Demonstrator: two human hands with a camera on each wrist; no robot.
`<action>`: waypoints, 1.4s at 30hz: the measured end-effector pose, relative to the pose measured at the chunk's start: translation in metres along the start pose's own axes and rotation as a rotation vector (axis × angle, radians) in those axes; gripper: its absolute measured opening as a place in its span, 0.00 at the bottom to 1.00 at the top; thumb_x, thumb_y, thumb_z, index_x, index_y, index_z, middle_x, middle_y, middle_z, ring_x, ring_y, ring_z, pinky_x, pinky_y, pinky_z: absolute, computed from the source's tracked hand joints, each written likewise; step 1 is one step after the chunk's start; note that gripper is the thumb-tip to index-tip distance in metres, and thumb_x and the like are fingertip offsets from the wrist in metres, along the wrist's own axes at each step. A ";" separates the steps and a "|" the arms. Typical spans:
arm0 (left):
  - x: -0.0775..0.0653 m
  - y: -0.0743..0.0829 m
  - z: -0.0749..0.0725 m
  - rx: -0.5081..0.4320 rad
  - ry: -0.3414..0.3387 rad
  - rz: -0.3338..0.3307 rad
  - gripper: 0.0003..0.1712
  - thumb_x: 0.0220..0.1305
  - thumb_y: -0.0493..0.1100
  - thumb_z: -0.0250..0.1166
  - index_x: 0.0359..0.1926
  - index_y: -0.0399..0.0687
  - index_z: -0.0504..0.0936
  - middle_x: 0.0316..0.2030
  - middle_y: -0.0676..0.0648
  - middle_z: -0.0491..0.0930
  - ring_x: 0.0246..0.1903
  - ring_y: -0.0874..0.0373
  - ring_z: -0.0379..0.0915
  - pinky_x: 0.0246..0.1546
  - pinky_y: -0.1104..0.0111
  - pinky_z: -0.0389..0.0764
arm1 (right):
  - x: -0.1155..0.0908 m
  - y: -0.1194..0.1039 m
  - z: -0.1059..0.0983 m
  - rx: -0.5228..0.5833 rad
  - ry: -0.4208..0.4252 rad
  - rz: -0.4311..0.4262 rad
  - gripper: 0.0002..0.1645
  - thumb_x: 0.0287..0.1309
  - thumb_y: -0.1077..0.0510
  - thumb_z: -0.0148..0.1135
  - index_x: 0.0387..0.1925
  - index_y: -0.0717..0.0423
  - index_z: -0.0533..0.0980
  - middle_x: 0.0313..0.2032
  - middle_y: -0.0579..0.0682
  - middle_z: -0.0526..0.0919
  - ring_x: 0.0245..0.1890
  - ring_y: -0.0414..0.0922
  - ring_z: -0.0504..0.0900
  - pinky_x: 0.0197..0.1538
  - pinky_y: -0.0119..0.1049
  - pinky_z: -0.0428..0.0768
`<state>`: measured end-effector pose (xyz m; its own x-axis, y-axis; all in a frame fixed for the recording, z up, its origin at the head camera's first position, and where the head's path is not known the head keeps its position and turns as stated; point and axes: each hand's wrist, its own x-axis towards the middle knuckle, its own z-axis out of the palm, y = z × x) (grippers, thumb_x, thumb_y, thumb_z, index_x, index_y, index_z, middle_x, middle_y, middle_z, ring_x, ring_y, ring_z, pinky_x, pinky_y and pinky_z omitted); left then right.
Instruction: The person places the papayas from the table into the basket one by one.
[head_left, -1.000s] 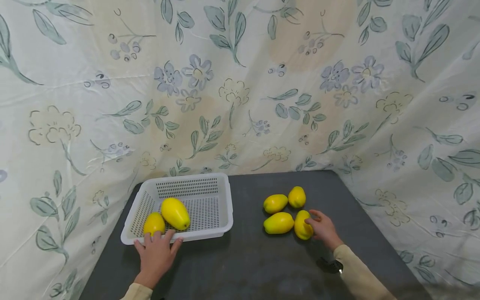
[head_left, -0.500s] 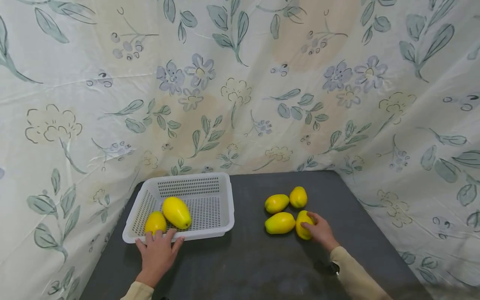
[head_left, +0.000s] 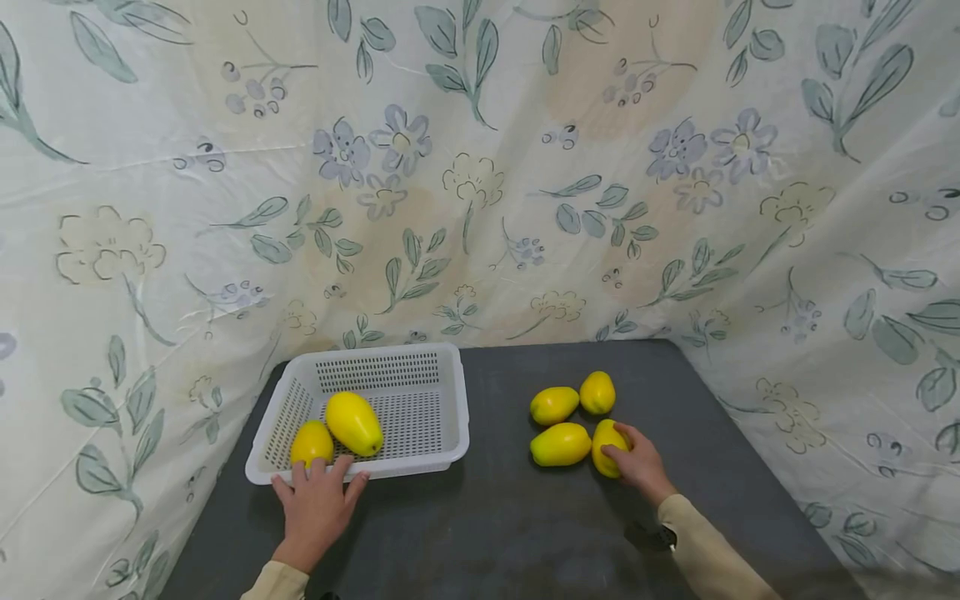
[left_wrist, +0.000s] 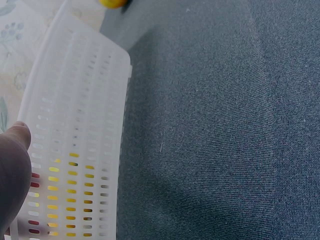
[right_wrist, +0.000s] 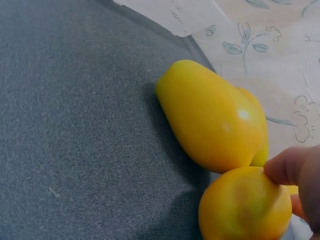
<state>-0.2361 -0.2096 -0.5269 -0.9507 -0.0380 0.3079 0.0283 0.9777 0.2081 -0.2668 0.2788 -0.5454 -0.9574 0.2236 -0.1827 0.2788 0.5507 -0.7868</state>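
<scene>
My left hand [head_left: 318, 508] grips the near rim of a white perforated plastic basket [head_left: 453, 417]. Its fingers reach over the rim, and its thumb [left_wrist: 19, 134] lies along the outer wall in the left wrist view. Inside the basket are two yellow papayas: a larger one [head_left: 354, 423], and a smaller one [head_left: 311, 443] close to my left fingertips. My right hand [head_left: 641, 467] holds another papaya [head_left: 606, 448] between thumb and fingers, apparently still on the table. That papaya [right_wrist: 245, 205] touches its neighbour [right_wrist: 205, 115] in the right wrist view; the far fingers are mostly hidden.
Beside the held fruit lie three more papayas: one at front left [head_left: 560, 445], one at back left [head_left: 553, 406] and one at the back [head_left: 597, 392]. They rest on a dark cloth-covered table [head_left: 480, 533]. A floral curtain [head_left: 480, 250] hangs behind and along both sides.
My right hand has moved slightly left and its thumb and fingers have come together on the papaya. The left hand and the basket stay in place; the view shifts slightly.
</scene>
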 end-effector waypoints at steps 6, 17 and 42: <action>0.000 0.000 0.001 -0.001 -0.025 -0.008 0.25 0.60 0.59 0.66 0.50 0.47 0.80 0.42 0.31 0.76 0.53 0.25 0.60 0.55 0.23 0.44 | 0.002 -0.003 -0.008 0.030 0.018 -0.016 0.38 0.65 0.50 0.57 0.71 0.58 0.57 0.68 0.70 0.58 0.58 0.66 0.71 0.37 0.44 0.84; 0.001 -0.001 0.000 -0.005 -0.031 -0.020 0.25 0.60 0.58 0.66 0.51 0.47 0.80 0.43 0.31 0.75 0.54 0.25 0.59 0.55 0.24 0.43 | -0.001 -0.066 -0.046 0.092 -0.009 -0.076 0.40 0.68 0.47 0.54 0.75 0.53 0.51 0.71 0.66 0.56 0.61 0.60 0.68 0.43 0.41 0.82; 0.001 -0.002 0.003 -0.001 -0.058 -0.032 0.26 0.61 0.59 0.65 0.52 0.48 0.79 0.45 0.31 0.75 0.56 0.25 0.58 0.57 0.24 0.41 | -0.008 -0.125 -0.036 0.059 0.002 -0.178 0.38 0.66 0.50 0.58 0.73 0.49 0.57 0.70 0.63 0.58 0.61 0.60 0.70 0.47 0.42 0.81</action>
<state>-0.2380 -0.2112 -0.5301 -0.9675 -0.0574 0.2464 -0.0024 0.9760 0.2179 -0.2909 0.2371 -0.4243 -0.9911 0.1283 -0.0366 0.1000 0.5335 -0.8399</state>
